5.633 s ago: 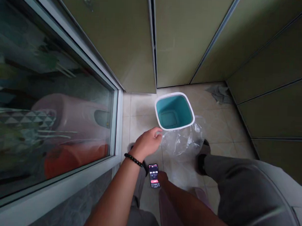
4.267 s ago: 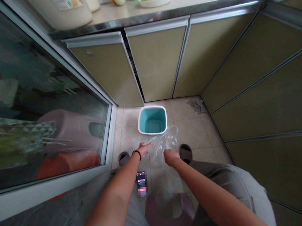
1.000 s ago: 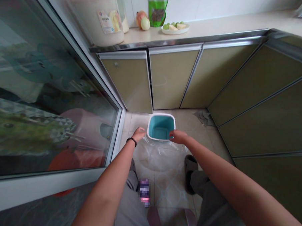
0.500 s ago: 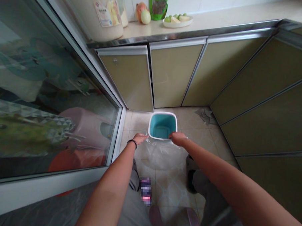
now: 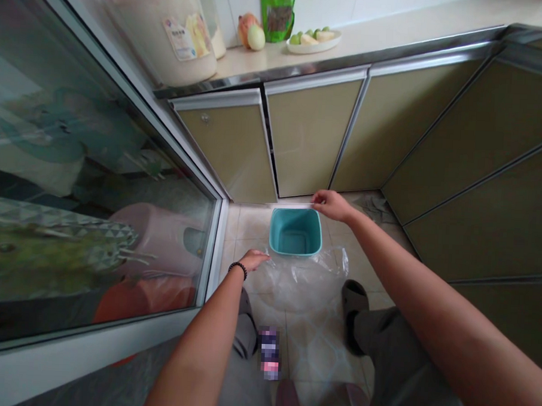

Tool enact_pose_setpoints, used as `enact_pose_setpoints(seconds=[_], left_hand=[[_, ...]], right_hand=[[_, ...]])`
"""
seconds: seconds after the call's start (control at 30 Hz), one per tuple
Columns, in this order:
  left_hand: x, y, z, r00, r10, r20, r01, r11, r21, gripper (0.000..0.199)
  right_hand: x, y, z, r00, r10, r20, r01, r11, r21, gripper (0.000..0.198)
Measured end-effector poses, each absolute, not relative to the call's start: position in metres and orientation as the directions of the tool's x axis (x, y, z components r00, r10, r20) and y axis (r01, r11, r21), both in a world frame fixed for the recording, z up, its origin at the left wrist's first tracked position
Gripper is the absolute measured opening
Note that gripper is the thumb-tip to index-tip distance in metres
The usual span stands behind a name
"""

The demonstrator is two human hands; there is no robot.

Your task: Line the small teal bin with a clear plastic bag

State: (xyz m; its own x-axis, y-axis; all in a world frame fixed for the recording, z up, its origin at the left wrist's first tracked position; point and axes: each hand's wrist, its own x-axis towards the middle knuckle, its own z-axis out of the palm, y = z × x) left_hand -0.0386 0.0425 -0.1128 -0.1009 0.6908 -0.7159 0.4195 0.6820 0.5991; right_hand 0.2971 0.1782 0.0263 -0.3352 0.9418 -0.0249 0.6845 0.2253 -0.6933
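Observation:
A teal trash bin (image 5: 295,233) stands on the tiled floor before the cabinets, its inside showing. My right hand (image 5: 331,204) pinches the white rim ring (image 5: 293,204) of the bin, which is seen edge-on behind and above the bin's far edge. On the near side, a clear plastic bag (image 5: 301,288) lies spread over the floor against the bin. My left hand (image 5: 254,260) is left of the bin, fingertips closed on the edge of that bag.
Cabinet doors (image 5: 316,133) rise behind the bin, under a counter (image 5: 394,47) with a plate of food (image 5: 314,46). A glass door (image 5: 162,234) borders the left. A grey cloth (image 5: 374,206) lies by the right cabinets. A blurred purple object (image 5: 270,352) is between my feet.
The white rim ring has come off the bin's top; my right hand has lifted it up and away toward the cabinets. My left hand stays beside the bin with the bag.

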Motion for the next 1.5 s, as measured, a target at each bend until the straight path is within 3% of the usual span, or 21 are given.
enact_pose_setpoints(seconds=[0.23, 0.5, 0.77, 0.9, 1.0, 1.07, 1.13, 1.2, 1.27, 1.33, 1.4, 1.5], left_hand=[[-0.044, 0.042, -0.12, -0.065, 0.721, -0.69, 0.453, 0.638, 0.623, 0.045], [-0.038, 0.041, -0.108, -0.016, 0.717, -0.696, 0.447, 0.628, 0.637, 0.042], [-0.031, 0.045, -0.098, -0.027, 0.767, -0.642, 0.485, 0.571, 0.662, 0.043], [-0.031, 0.046, -0.1, -0.052, 0.773, -0.632, 0.513, 0.564, 0.648, 0.056], [-0.031, 0.046, -0.101, -0.071, 0.776, -0.627, 0.56, 0.551, 0.618, 0.057], [-0.03, 0.048, -0.101, -0.093, 0.765, -0.637, 0.584, 0.561, 0.587, 0.053], [-0.03, 0.049, -0.1, -0.11, 0.752, -0.65, 0.587, 0.577, 0.568, 0.047], [-0.031, 0.05, -0.097, -0.113, 0.742, -0.66, 0.59, 0.585, 0.557, 0.039], [-0.036, 0.049, -0.091, -0.097, 0.738, -0.668, 0.608, 0.576, 0.547, 0.035], [-0.046, 0.045, -0.082, -0.054, 0.718, -0.694, 0.655, 0.55, 0.518, 0.033], [-0.058, 0.04, -0.068, 0.022, 0.683, -0.73, 0.719, 0.497, 0.486, 0.03], [-0.071, 0.028, -0.046, 0.105, 0.652, -0.751, 0.766, 0.429, 0.479, 0.026]], right_hand=[[0.286, 0.218, 0.048, -0.005, 0.999, 0.051, 0.763, 0.037, -0.645, 0.019], [0.287, 0.257, 0.038, 0.21, 0.978, -0.004, 0.761, -0.166, -0.627, 0.041], [0.295, 0.255, 0.03, 0.224, 0.971, -0.085, 0.77, -0.229, -0.595, 0.053], [0.305, 0.246, 0.029, 0.215, 0.977, -0.003, 0.78, -0.174, -0.602, 0.058], [0.325, 0.219, 0.018, 0.192, 0.981, 0.028, 0.844, -0.151, -0.514, 0.059], [0.342, 0.19, -0.001, 0.139, 0.986, -0.092, 0.894, -0.165, -0.415, 0.058], [0.358, 0.156, -0.027, 0.088, 0.941, -0.326, 0.928, -0.197, -0.317, 0.064], [0.373, 0.123, -0.056, 0.055, 0.818, -0.573, 0.933, -0.247, -0.262, 0.067], [0.386, 0.096, -0.081, 0.027, 0.67, -0.742, 0.899, -0.341, -0.276, 0.054], [0.398, 0.076, -0.097, -0.016, 0.618, -0.786, 0.834, -0.425, -0.351, 0.035], [0.407, 0.064, -0.102, -0.086, 0.645, -0.759, 0.759, -0.452, -0.47, 0.024], [0.411, 0.058, -0.1, -0.158, 0.643, -0.749, 0.693, -0.469, -0.548, 0.028]])
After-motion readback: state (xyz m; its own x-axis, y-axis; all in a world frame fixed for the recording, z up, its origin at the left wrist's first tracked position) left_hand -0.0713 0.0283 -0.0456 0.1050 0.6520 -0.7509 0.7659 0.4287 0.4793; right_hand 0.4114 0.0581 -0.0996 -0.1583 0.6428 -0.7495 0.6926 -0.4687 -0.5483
